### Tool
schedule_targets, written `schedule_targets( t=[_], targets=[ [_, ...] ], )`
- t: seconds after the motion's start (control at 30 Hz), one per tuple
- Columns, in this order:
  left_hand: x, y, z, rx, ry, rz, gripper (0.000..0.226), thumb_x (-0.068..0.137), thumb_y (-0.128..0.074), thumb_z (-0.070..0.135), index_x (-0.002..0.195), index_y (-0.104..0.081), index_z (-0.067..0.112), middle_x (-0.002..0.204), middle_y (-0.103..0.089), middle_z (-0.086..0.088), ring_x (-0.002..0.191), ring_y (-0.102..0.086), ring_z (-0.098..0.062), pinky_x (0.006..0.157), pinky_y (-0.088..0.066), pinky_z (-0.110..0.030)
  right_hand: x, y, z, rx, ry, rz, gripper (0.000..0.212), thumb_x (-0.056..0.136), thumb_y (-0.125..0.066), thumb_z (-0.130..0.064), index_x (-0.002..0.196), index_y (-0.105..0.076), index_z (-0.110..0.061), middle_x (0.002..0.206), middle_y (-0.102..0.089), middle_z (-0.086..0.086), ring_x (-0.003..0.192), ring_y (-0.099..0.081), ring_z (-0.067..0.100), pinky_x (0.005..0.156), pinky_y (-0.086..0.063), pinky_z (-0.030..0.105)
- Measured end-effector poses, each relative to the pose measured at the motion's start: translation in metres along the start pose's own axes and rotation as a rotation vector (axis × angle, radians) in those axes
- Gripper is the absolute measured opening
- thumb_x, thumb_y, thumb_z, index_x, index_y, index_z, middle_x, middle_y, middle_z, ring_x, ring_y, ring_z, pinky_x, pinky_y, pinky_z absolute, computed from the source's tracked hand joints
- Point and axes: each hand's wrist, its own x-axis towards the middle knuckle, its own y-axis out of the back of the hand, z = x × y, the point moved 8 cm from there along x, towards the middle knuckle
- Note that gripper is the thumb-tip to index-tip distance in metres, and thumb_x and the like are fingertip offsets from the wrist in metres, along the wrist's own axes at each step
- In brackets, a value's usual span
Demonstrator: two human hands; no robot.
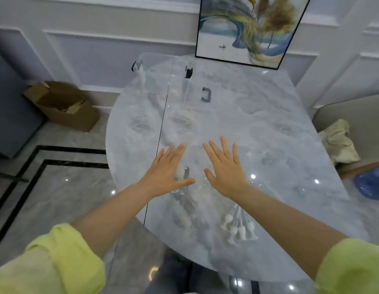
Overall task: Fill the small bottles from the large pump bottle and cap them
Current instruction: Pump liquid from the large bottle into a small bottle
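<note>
Both hands were stretched out flat over the bench (pixel 279 128), a glossy grey-white marble top with a rounded near edge. The left hand (pixel 166 169) had its fingers straight and close together, thumb pointing toward the other hand, and it held nothing; the right hand (pixel 226 170) had its fingers spread and straight, likewise holding nothing. Whether the palms actually touched the surface or hovered just above it could not be told. Between and just under the two thumbs sat some clear, blurred items (pixel 183 183) with a dark vertical part and a whitish part (too smeared to name, so I cannot say whether these were the small bottles or the large pump bottle). Nearer the person, beside the right forearm, lay a cluster of small white pump tops with thin tubes (pixel 239 224), fanned out on the bench and touching one another. Farther back stood a clear plastic box (pixel 163 81) with dark clips on its sides, and a dark grey C-shaped handle (pixel 206 94) just to its right. A framed painting (pixel 248 30) leaned against the panelled wall at the far edge. On the floor to the left was an open cardboard box (pixel 61 105); to the right, a chair with a pale cloth (pixel 337 143) on it. Yellow-green sleeves (pixel 57 262) were pushed up both forearms.
</note>
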Motion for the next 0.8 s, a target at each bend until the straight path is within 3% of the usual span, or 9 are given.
schedule_targets(
  t=[0.1, 0.17, 0.27, 0.37, 0.43, 0.57, 0.7, 0.8],
  targets=[
    [-0.002, -0.006, -0.012, -0.157, 0.086, -0.018, 0.113, 0.076, -0.072, 0.065, 0.162, -0.007, 0.033, 0.157, -0.042, 0.011, 0.144, -0.039, -0.009, 0.127, -0.010, -0.040, 0.000, -0.005, -0.011, 0.097, 0.050, -0.018, 0.072, 0.102, -0.052, -0.029, 0.164, -0.018, -0.018, 0.169, -0.023, 0.001, 0.159, 0.006, 0.028, 0.127, 0.012, 0.049],
    [-0.005, -0.011, -0.021, -0.319, 0.148, -0.003, 0.104, 0.071, -0.080, 0.053, 0.158, -0.026, 0.035, 0.145, -0.054, 0.012, 0.130, -0.054, -0.011, 0.119, -0.032, -0.038, -0.002, -0.009, -0.021, 0.229, 0.093, -0.029, 0.068, 0.100, -0.053, -0.018, 0.162, -0.025, -0.017, 0.163, -0.036, 0.000, 0.160, -0.001, 0.023, 0.128, 0.011, 0.040],
    [-0.009, -0.015, -0.025, -0.452, 0.137, 0.033, 0.092, 0.073, -0.086, 0.034, 0.153, -0.041, 0.032, 0.138, -0.057, 0.012, 0.122, -0.057, -0.007, 0.108, -0.045, -0.029, -0.004, -0.013, -0.032, 0.394, 0.136, -0.094, 0.068, 0.099, -0.050, -0.007, 0.161, -0.027, -0.020, 0.161, -0.038, 0.000, 0.159, -0.010, 0.018, 0.126, 0.008, 0.026],
    [-0.005, -0.021, -0.030, -0.513, 0.143, 0.062, 0.082, 0.073, -0.090, 0.022, 0.145, -0.050, 0.028, 0.135, -0.059, 0.014, 0.122, -0.054, -0.004, 0.098, -0.040, -0.009, -0.002, -0.024, -0.039, 0.531, 0.111, -0.195, 0.062, 0.104, -0.049, -0.009, 0.161, -0.029, -0.024, 0.160, -0.041, 0.000, 0.151, -0.029, 0.017, 0.119, -0.006, 0.013],
    [-0.001, -0.030, -0.032, -0.525, 0.154, 0.045, 0.072, 0.072, -0.091, 0.021, 0.133, -0.055, 0.033, 0.123, -0.062, 0.017, 0.114, -0.057, -0.007, 0.087, -0.039, -0.005, 0.003, -0.028, -0.040, 0.646, 0.070, -0.198, 0.053, 0.107, -0.050, -0.017, 0.158, -0.036, -0.024, 0.154, -0.049, -0.002, 0.142, -0.042, 0.016, 0.114, -0.017, 0.008],
    [0.004, -0.050, -0.041, -0.607, 0.179, 0.041, 0.072, 0.069, -0.094, 0.021, 0.127, -0.055, 0.034, 0.118, -0.062, 0.024, 0.109, -0.060, 0.002, 0.088, -0.050, -0.019, 0.015, -0.040, -0.044, 0.746, 0.029, -0.202, 0.047, 0.105, -0.056, -0.030, 0.152, -0.048, -0.023, 0.142, -0.059, -0.003, 0.131, -0.052, 0.012, 0.114, -0.037, 0.026],
    [0.007, -0.065, -0.050, -0.668, 0.209, 0.084, 0.096, 0.066, -0.096, 0.023, 0.137, -0.038, 0.052, 0.130, -0.051, 0.037, 0.127, -0.051, 0.007, 0.098, -0.043, -0.010, 0.025, -0.050, -0.046, 0.792, -0.006, -0.183, 0.048, 0.101, -0.064, -0.033, 0.147, -0.054, -0.024, 0.135, -0.063, -0.007, 0.124, -0.056, 0.007, 0.110, -0.042, 0.025],
    [0.010, -0.070, -0.055, -0.663, 0.209, 0.127, 0.086, 0.066, -0.096, 0.027, 0.131, -0.045, 0.052, 0.130, -0.057, 0.023, 0.124, -0.056, -0.002, 0.100, -0.048, -0.023, 0.029, -0.054, -0.045, 0.809, -0.030, -0.156, 0.040, 0.100, -0.066, -0.035, 0.139, -0.061, -0.025, 0.129, -0.067, -0.007, 0.119, -0.060, 0.007, 0.105, -0.048, 0.031]
  ],
)
